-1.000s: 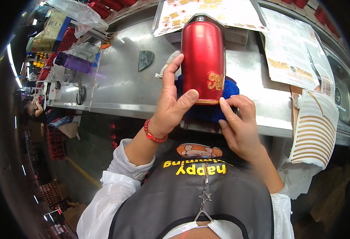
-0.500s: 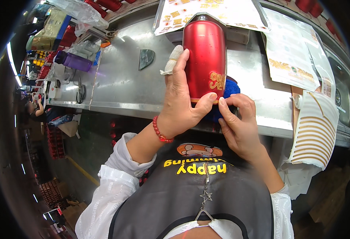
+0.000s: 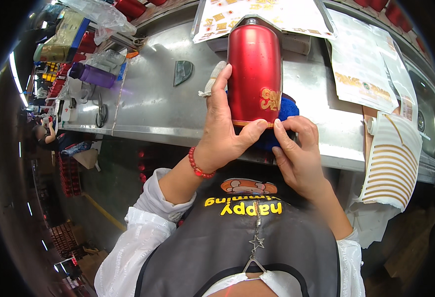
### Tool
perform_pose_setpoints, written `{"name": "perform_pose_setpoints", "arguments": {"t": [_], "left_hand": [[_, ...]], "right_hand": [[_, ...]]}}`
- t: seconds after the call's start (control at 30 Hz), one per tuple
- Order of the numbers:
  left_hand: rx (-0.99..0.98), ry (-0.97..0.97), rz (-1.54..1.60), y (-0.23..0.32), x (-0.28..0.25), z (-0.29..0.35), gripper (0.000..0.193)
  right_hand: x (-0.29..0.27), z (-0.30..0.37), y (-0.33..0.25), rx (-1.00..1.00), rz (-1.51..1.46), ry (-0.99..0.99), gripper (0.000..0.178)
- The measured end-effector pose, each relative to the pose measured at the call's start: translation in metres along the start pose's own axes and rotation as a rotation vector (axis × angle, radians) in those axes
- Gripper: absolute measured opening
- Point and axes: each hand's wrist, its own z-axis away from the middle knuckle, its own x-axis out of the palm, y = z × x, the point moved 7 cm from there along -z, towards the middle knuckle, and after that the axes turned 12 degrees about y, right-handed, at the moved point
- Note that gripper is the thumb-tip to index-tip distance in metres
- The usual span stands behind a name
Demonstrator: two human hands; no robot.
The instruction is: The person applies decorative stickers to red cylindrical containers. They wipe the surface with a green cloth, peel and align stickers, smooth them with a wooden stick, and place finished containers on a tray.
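A shiny red metal bottle (image 3: pixel 253 72) lies on the bench with its narrow neck pointing away from me and gold raised lettering on its right side. Around its near end runs a thin gold strip (image 3: pixel 247 123). My left hand (image 3: pixel 221 116) is wrapped along the bottle's left side, its thumb lying by the strip; one finger wears a white cloth cover (image 3: pixel 216 76). At the right end of the strip, my right hand (image 3: pixel 299 151) pinches with thumb and forefinger. Under the bottle's right side shows a blue cloth (image 3: pixel 287 110).
A sheet of gold stickers (image 3: pixel 212 22) lies beyond the bottle. Printed sheets (image 3: pixel 361 64) and a backing sheet with gold strips (image 3: pixel 389 163) are at the right. At left are a small dark plate (image 3: pixel 182 73) and a purple bottle (image 3: pixel 92 75).
My left thumb has slid slightly left and nearer to me along the strip, and the left fingers have shifted down the bottle. The right hand has barely moved.
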Motion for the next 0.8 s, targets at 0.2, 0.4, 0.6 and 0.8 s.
{"name": "perform_pose_setpoints", "arguments": {"t": [0.2,0.4,0.6,0.8], "left_hand": [[-0.154,0.028,0.43,-0.009,-0.009,-0.001,0.09],[-0.108,-0.015,0.226,-0.01,-0.009,-0.002,0.089],[0.036,0.033,-0.104,-0.006,-0.006,-0.004,0.093],[0.225,0.056,-0.309,0.019,0.004,-0.01,0.094]], "right_hand": [[0.0,0.0,0.0,0.008,-0.004,-0.002,0.062],[0.001,0.002,0.002,0.014,-0.014,0.009,0.062],[0.001,0.0,0.001,0.01,-0.013,0.012,0.061],[0.0,0.0,0.002,0.015,-0.024,0.013,0.06]]}}
